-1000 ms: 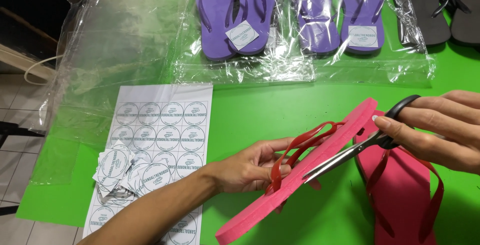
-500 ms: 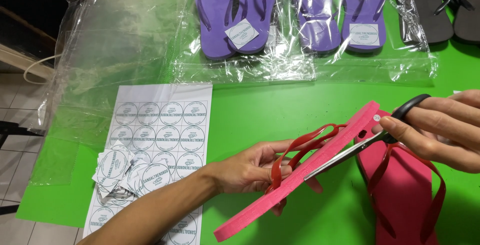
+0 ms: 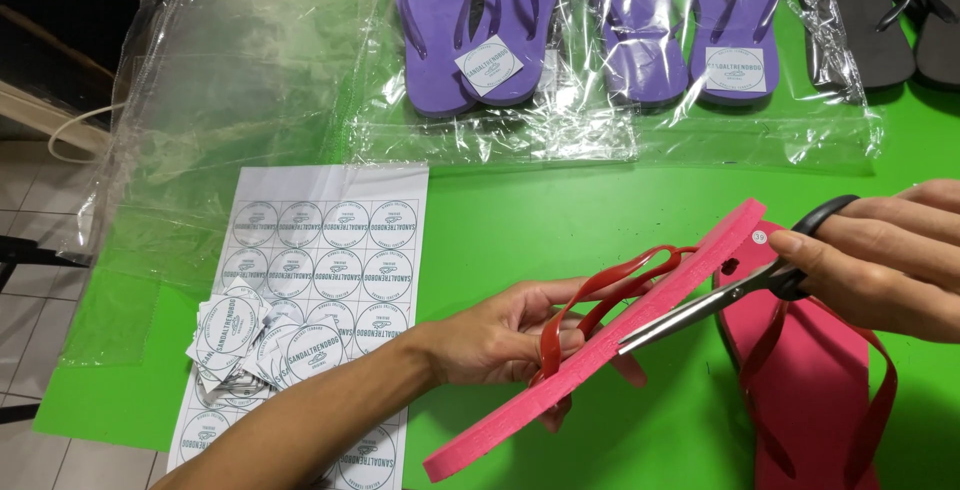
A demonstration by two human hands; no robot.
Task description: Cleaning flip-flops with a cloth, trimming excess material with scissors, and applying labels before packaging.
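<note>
- Right hand (image 3: 880, 265) is gripping black-handled scissors (image 3: 735, 290), fingers through the loops; compared with a second ago it is sitting a bit further right and the blades are lying flatter along the sole.
- Blade tips are now resting against the edge of the pink flip-flop (image 3: 600, 345), just below its red strap (image 3: 610, 285); whether they are cutting anything is not visible.
- Left hand (image 3: 505, 335) is clenching that flip-flop at mid-length, fingers hooked through the strap, holding it on edge and tilted above the green surface (image 3: 560, 210); grip looks unchanged.
- Second pink flip-flop (image 3: 810, 390) is lying flat under the right hand, strap up.
- Sheet of round labels (image 3: 320, 250) plus a pile of cut-out labels (image 3: 240, 340) is sitting left of the forearm.
- Purple flip-flops (image 3: 480, 20) in clear bags are lying along the far edge, dark pair (image 3: 890, 10) at far right.
</note>
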